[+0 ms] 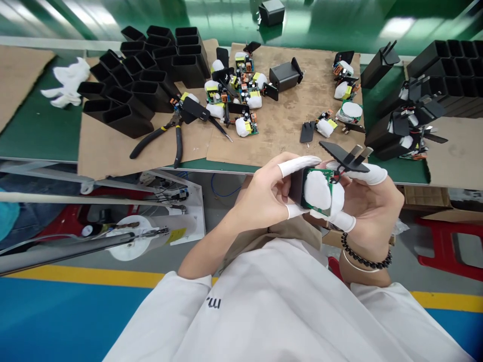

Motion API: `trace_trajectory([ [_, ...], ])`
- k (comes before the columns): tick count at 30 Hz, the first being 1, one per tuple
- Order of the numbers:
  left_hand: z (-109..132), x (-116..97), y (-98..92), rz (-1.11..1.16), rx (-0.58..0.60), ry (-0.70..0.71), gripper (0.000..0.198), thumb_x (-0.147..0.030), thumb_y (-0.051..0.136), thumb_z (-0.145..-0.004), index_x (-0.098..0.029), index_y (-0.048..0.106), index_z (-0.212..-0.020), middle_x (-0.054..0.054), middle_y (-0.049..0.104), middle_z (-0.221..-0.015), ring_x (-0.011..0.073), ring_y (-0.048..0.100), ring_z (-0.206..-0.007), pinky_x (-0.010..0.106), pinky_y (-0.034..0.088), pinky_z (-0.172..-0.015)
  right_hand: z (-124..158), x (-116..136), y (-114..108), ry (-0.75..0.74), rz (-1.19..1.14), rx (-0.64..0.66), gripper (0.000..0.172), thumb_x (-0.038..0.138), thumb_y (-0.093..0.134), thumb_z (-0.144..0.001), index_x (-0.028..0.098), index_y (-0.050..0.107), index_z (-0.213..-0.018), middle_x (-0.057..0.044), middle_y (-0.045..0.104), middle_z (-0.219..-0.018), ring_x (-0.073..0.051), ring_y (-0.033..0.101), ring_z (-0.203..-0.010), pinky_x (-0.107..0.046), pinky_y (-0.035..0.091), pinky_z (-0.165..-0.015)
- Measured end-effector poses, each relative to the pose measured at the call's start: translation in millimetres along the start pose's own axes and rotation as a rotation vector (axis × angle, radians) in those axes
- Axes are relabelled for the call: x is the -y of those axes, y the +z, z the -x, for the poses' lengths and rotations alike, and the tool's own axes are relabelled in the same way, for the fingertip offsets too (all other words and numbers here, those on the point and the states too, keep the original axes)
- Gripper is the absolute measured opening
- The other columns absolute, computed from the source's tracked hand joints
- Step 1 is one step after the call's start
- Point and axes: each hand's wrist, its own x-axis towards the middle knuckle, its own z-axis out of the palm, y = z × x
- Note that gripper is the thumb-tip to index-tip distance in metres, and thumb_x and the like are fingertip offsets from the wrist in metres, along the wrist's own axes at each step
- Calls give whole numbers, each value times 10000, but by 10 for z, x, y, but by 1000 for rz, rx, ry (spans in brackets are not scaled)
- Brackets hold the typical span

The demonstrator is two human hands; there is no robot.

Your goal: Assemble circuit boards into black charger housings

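Observation:
My left hand [269,191], white cots on its thumb and finger, grips a black plastic charger housing [297,187] in front of the table edge. Partly inside the housing's mouth sits a green circuit board [319,191] covered with a white pad. My right hand [364,198], also with finger cots and a dark bead bracelet, closes around the board's outer end. A black plug cover [345,157] with metal prongs hangs by short wires from the board, against the right fingers. How deep the board sits cannot be seen.
Cardboard sheets [290,110] on the green table carry several loose circuit boards [247,95], a capped charger [285,75] and yellow-handled pliers [175,125]. Empty black housings [147,85] stand at left, more housings [449,65] at right. A red stool [445,251] stands below right.

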Motion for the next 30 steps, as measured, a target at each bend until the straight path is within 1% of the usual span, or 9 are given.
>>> trace_trajectory([
  [3,-2,35,-12,3,6,56,573,-264,879,-759,-224,720,-1308,71,704,-1198,135,681,-821,188,491,-544,-14,-28,-5,-47,18,24,719,140,966,-642,341,760,-1301,44,792,-1228,-202,757,-1134,-332,643,-1006],
  [7,4,48,-34,-26,24,52,561,-267,862,-776,-222,719,-1317,74,708,-1199,126,671,-796,194,502,-563,-25,-20,7,-18,35,25,717,120,957,-647,345,762,-1299,51,787,-1226,-205,759,-1125,-344,652,-1010],
  [11,20,47,-45,-23,26,68,588,-302,892,-763,-243,722,-1322,60,708,-1180,79,585,-673,191,452,-508,-19,28,11,-11,35,70,722,94,935,-666,352,754,-1315,56,774,-1214,-194,752,-1155,-314,636,-1026],
  [14,32,47,-46,-12,17,83,571,-286,876,-783,-263,719,-1332,50,708,-1168,63,539,-637,193,440,-495,8,41,2,-3,44,71,723,104,920,-688,371,737,-1335,47,761,-1266,-232,748,-1176,-376,648,-1000],
  [17,39,49,-49,-21,16,80,575,-263,867,-779,-259,719,-1334,62,711,-1189,95,604,-712,193,459,-509,41,26,-3,-18,75,60,731,108,907,-692,375,725,-1348,46,751,-1312,-250,745,-1163,-420,643,-997],
  [22,42,86,-56,-37,30,91,589,-278,877,-774,-271,716,-1341,71,714,-1213,165,690,-859,219,513,-553,57,8,-3,-57,126,52,748,85,866,-696,372,713,-1370,64,740,-1324,-221,733,-1160,-382,617,-1010],
  [24,41,107,-57,-40,30,111,584,-291,871,-782,-274,712,-1344,74,716,-1224,185,705,-911,229,534,-578,53,8,-5,-48,151,62,745,88,855,-700,369,709,-1375,61,741,-1313,-226,728,-1167,-390,609,-1025],
  [26,40,120,-56,-46,29,118,578,-309,867,-790,-270,709,-1345,76,719,-1220,190,709,-918,233,539,-585,51,4,-8,-35,155,71,744,89,848,-704,369,704,-1378,57,742,-1302,-229,726,-1159,-401,612,-1020],
  [30,42,104,-59,-64,30,83,596,-364,892,-780,-257,709,-1336,79,721,-1212,206,713,-940,263,575,-648,62,-25,-6,-44,88,63,752,87,848,-698,365,700,-1382,47,737,-1313,-244,727,-1155,-431,631,-1000],
])
